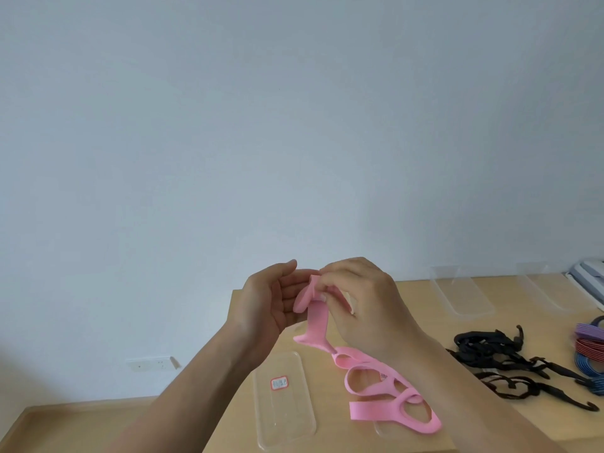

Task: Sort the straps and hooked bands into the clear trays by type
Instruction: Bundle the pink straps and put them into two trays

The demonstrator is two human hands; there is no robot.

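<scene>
A long pink strap (369,376) with several loops hangs from my raised hands down onto the wooden table (421,325). My right hand (362,299) pinches its upper end with curled fingers. My left hand (271,302) is held beside it, palm toward the strap, fingers straight and touching the folded top. A clear tray (284,403) with a red-edged label lies below my left forearm. Two more clear trays (464,292) (552,289) lie at the back right. Black hooked bands (500,358) lie tangled on the right.
Coiled purple, red and blue bands (588,348) sit at the right edge. White items (588,273) lie at the far right corner. A white socket strip (152,364) is on the wall at the left. A lower wooden surface (65,426) extends bottom left.
</scene>
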